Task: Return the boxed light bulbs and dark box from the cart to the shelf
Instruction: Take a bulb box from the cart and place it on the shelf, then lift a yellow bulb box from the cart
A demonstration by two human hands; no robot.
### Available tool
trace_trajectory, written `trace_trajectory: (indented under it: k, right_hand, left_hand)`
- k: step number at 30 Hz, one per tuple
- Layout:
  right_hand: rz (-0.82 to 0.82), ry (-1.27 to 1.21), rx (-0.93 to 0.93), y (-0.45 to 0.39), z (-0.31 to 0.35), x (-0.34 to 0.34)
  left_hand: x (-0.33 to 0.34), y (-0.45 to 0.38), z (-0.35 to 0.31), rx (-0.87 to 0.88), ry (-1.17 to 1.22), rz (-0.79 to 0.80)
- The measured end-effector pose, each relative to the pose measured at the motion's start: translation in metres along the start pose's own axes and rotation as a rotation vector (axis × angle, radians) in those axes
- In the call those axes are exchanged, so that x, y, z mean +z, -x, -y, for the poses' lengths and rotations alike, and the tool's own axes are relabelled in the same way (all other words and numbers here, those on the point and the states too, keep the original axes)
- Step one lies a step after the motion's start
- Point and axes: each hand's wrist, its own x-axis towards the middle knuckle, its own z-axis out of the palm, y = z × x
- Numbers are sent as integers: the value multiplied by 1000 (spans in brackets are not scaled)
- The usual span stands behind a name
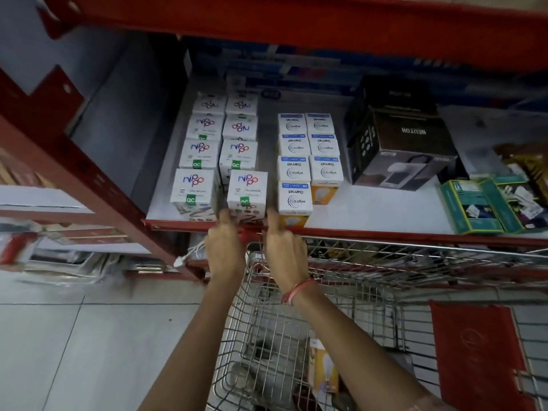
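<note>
White carton, the front Nippo bulb box (247,193), sits at the shelf (370,215) lip, pinched at its lower corners by the left hand (225,247) and right hand (284,250), probably to square it with its row. One boxed bulb (323,366) remains in the cart (296,321) below; the dark box (397,143) stands shelved to the right

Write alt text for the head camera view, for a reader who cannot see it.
Two bare hands, the left hand and right hand, press a white Nippo bulb box into place at the front edge of a red-framed shelf. Rows of Nippo and Wipro boxes and a dark Neuton box sit behind; a wire cart stands below.
</note>
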Motion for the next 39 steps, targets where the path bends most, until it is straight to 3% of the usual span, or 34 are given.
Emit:
trace_trajectory:
  k: [4, 7, 9, 11, 13, 15, 19, 25, 29, 31, 34, 39]
  right_hand:
    - [58, -181, -16, 36, -20, 4]
    - [154, -275, 132, 84, -55, 19]
    - [376, -238, 332, 117, -92, 38]
    - [678, -188, 545, 141, -129, 52]
    - [897, -198, 637, 158, -153, 64]
    - [976, -238, 660, 162, -165, 74]
    - [982, -327, 765, 154, -177, 94]
    - [1036, -312, 676, 179, -183, 113]
    - [1038, -349, 665, 200, -172, 101]
    - [971, -407, 646, 197, -171, 91]
    - [676, -640, 668, 179, -170, 67]
    - [530, -718, 561, 158, -154, 24]
  left_hand:
    - [-7, 24, 6, 91, 50, -98]
    - [11, 71, 15, 162, 67, -79]
    - [36, 106, 18, 121, 106, 129]
    - [70, 136, 22, 40, 75, 437]
    - [107, 160, 28, -56, -5, 720]
    - [139, 177, 32, -115, -113, 899]
    - [182, 202, 39, -172, -234, 1145]
    - [198, 213, 53, -378, -114, 968]
    - [193, 217, 58, -448, -111, 960]
    - [182, 215, 50, -438, -51, 891]
    - [158, 202, 30, -434, 35, 720]
    - [110, 179, -7, -280, 56, 617]
